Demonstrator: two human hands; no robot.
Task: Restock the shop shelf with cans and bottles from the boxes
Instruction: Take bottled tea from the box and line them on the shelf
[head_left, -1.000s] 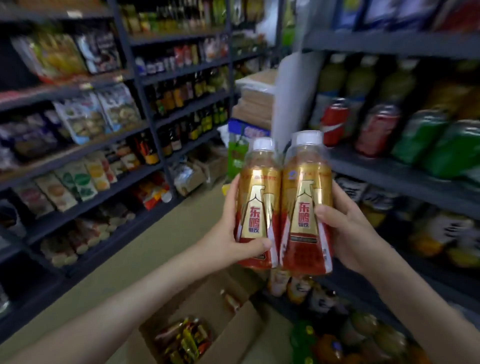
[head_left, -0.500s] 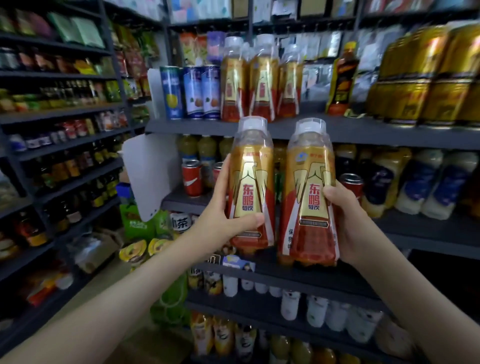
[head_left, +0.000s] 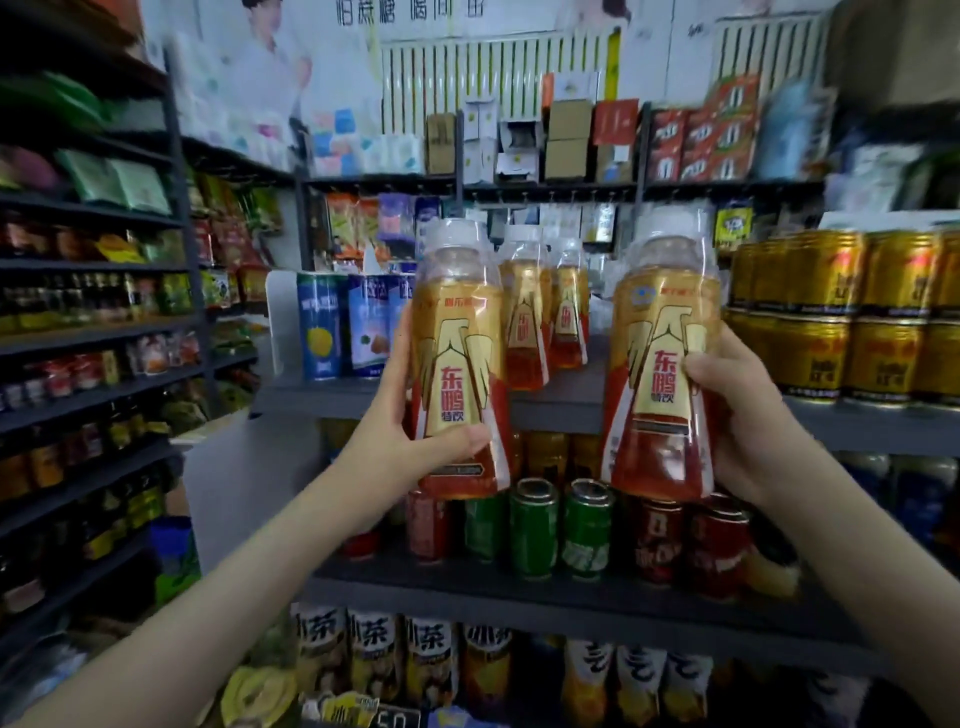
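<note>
SHOP AISLE: My left grip (head_left: 400, 441) curls round the lower half of a gold-and-red bottle (head_left: 460, 358), thumb across the front label, holding it upright in the air just short of the grey shelf (head_left: 561, 400). My right grip (head_left: 743, 410) wraps a second bottle (head_left: 665, 374) of the same kind from its right side, thumb on the label, also upright and off the shelf. The two are apart. Through the gap, farther back, matching bottles (head_left: 524, 322) stand on the shelf, with blue cans (head_left: 319, 325) to their left and stacked gold cans (head_left: 883, 322) to the right. Green cans (head_left: 535, 530) and red cans (head_left: 660, 540) stand on the lower shelf (head_left: 519, 587).
</note>
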